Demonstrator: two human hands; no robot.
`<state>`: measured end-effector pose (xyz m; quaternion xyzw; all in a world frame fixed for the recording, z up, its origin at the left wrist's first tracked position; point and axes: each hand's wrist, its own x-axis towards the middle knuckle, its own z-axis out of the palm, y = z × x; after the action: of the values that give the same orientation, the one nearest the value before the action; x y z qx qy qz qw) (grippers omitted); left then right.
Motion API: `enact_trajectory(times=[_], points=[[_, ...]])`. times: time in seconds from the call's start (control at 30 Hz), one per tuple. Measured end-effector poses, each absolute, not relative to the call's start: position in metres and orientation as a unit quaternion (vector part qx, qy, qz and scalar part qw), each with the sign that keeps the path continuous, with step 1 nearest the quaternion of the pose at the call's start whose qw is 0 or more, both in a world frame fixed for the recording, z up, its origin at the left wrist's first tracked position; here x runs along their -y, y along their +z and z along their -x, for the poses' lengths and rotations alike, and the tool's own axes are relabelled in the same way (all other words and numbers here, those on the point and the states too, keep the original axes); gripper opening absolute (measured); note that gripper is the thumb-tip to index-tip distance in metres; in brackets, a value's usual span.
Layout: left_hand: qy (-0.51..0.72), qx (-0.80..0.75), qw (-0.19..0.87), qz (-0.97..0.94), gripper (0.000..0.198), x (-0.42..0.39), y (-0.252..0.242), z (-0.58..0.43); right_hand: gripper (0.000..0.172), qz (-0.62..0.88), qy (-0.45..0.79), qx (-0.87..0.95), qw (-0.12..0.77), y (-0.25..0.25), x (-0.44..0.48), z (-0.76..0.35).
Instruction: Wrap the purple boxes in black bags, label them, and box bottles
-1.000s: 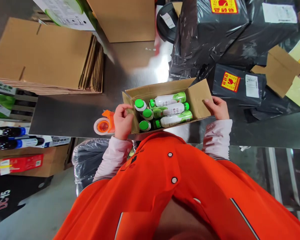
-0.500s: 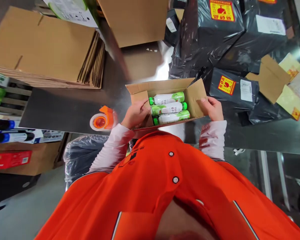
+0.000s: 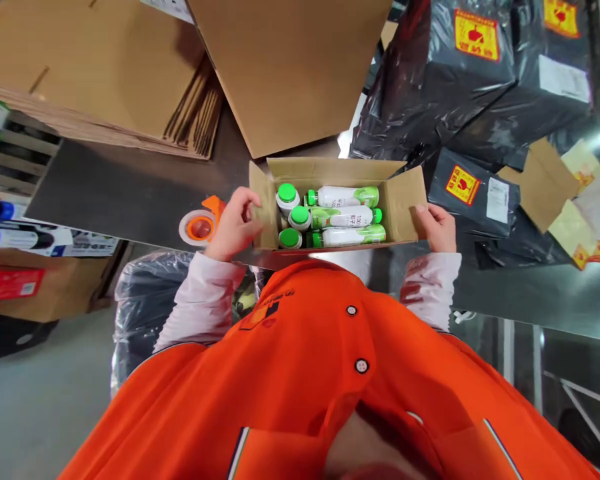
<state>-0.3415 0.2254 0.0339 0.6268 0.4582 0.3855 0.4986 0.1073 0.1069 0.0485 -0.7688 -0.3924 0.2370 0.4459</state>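
An open cardboard box (image 3: 330, 169) lies on the dark table, its end flaps spread outward. Inside, several white and green bottles (image 3: 347, 217) lie on their sides, and at the left end other bottles stand upright with green caps (image 3: 299, 217) facing up. My left hand (image 3: 236, 223) pinches the left end flap between curled fingers and thumb. At the right end, my right hand (image 3: 436, 225) grips the other flap, thumb on its inner face. Just left of my left hand sits an orange tape dispenser (image 3: 200, 227) with a clear roll.
Folded cardboard sheets (image 3: 95, 67) are stacked at the back left. A large brown carton (image 3: 290, 73) stands behind the box. Black-wrapped parcels (image 3: 465, 80) with warning labels fill the back right, with torn cardboard pieces (image 3: 543, 180) beside them.
My left hand has moved left and pulled the left flap outward, uncovering the upright bottles. My right hand still holds its flap. The large carton appears nearer and lower in view.
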Motion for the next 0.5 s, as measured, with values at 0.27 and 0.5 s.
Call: enact_trajectory(times=[0.27,0.5], points=[[0.483,-0.502,0.546,-0.465,0.042,-0.208,0.015,0.339,0.052,0.78,0.193,0.444,0.396,0.061,-0.108,-0.105],[0.473,-0.507,0.459,-0.555,0.033,-0.206,0.015,0.338,0.051,0.785,0.182,0.488,0.335,0.073,-0.106,-0.1]])
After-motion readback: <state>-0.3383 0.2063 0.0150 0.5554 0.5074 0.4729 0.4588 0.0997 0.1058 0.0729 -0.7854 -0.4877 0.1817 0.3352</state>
